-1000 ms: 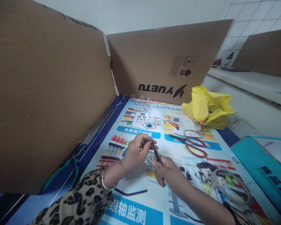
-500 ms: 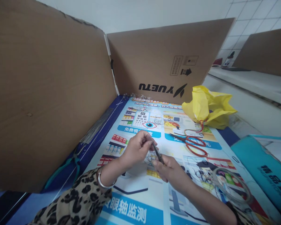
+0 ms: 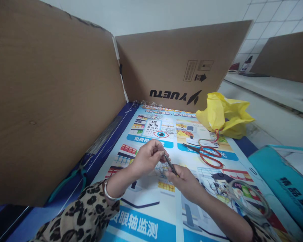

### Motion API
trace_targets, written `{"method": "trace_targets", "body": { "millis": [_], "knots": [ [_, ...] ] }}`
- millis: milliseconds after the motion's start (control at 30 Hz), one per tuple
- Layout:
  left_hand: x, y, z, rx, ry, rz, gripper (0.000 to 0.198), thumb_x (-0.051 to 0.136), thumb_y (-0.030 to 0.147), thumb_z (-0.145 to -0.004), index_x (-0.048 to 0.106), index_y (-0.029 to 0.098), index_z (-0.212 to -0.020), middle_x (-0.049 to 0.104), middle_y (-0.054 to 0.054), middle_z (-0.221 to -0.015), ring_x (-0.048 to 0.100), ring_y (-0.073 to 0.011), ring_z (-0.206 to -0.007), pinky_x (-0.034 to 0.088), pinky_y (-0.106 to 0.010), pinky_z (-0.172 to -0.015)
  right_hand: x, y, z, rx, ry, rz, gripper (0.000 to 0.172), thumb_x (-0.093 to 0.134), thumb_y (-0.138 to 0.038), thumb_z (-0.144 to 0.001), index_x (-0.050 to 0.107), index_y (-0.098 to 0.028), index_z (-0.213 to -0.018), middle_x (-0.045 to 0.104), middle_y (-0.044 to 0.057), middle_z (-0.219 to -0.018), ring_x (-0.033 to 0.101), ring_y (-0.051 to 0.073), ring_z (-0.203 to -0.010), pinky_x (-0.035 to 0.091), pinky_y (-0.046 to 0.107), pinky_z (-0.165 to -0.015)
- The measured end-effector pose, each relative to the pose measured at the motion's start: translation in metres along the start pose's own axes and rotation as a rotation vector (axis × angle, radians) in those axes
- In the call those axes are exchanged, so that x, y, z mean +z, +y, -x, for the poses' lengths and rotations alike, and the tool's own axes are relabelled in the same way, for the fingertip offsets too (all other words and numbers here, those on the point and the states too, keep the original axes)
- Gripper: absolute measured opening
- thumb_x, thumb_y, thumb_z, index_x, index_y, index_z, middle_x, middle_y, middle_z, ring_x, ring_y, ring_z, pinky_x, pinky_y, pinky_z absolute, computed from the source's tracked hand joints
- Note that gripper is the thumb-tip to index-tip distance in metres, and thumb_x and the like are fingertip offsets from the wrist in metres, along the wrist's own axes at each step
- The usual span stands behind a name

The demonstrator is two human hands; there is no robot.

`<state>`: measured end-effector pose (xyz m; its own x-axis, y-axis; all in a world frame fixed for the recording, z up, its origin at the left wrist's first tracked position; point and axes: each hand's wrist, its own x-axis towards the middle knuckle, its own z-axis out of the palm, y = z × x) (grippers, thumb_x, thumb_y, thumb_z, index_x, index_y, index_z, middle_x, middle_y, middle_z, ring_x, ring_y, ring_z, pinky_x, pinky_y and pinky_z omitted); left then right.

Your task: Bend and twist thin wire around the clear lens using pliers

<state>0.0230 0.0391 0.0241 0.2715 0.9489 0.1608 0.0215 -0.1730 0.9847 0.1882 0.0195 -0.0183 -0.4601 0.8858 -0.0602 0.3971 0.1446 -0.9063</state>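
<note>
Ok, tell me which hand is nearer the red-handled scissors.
Right. The right hand, gripping a thin dark tool, lies just near-left of the scissors; the left hand is farther left, beyond that tool.

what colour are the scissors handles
Red: the metal scissors on the printed poster, head view.

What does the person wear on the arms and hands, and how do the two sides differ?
The left arm has a long leopard-print sleeve, tan with black spots, ending at the wrist beside a plain silver bangle. The left hand and right hand wear no gloves. The right forearm is uncovered; similar print shows at the frame edge.
</note>
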Motion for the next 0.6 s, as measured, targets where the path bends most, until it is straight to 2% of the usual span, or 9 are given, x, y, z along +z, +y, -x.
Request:
{"method": "trace_targets", "body": {
  "millis": [200,367,500,600],
  "knots": [
    [-0.002,-0.001,-0.003,-0.034,-0.031,0.060,0.008,0.049,0.013,-0.080,0.042,0.016,-0.077,0.063,-0.002,-0.076,0.062,-0.0115,-0.066,0.052,-0.028,-0.064,-0.002,0.001,0.000,-0.001,0.008,0.081,0.026,0.041,-0.041,-0.081,0.040,-0.019,-0.067,0.037,-0.003,-0.061,0.034,0.010,-0.058,0.027,0.024,-0.053],
    [-0.003,0.003,-0.004,-0.093,-0.063,0.142,0.010,0.052,0.013,-0.079,0.043,0.016,-0.077,0.064,-0.002,-0.072,0.061,-0.0109,-0.063,0.051,-0.029,-0.065,-0.004,0.000,0.000,0.005,0.003,0.092,0.027,0.043,-0.040,-0.081,0.038,-0.019,-0.064,0.034,-0.004,-0.058,0.033,0.009,-0.056,0.025,0.023,-0.051],
    [-0.007,0.000,-0.006,-0.120,-0.094,0.257,0.016,0.057,0.026,-0.081,0.049,0.014,-0.088,0.067,-0.006,-0.080,0.062,-0.0108,-0.067,0.051,-0.028,-0.069,-0.004,-0.001,0.000,0.028,-0.027,-0.114,0.032,0.045,-0.046,-0.081,0.038,-0.020,-0.064,0.035,-0.006,-0.053,0.031,0.007,-0.048,0.025,0.023,-0.047],
    [-0.013,-0.003,-0.007,-0.122,-0.113,0.314,0.027,0.055,0.036,-0.083,0.055,0.013,-0.098,0.068,-0.010,-0.093,0.066,-0.0158,-0.080,0.051,-0.030,-0.074,-0.005,-0.002,0.000,0.100,-0.026,-0.291,0.036,0.047,-0.053,-0.079,0.039,-0.020,-0.065,0.034,-0.008,-0.044,0.028,0.006,-0.040,0.022,0.023,-0.043]
  ]
}}
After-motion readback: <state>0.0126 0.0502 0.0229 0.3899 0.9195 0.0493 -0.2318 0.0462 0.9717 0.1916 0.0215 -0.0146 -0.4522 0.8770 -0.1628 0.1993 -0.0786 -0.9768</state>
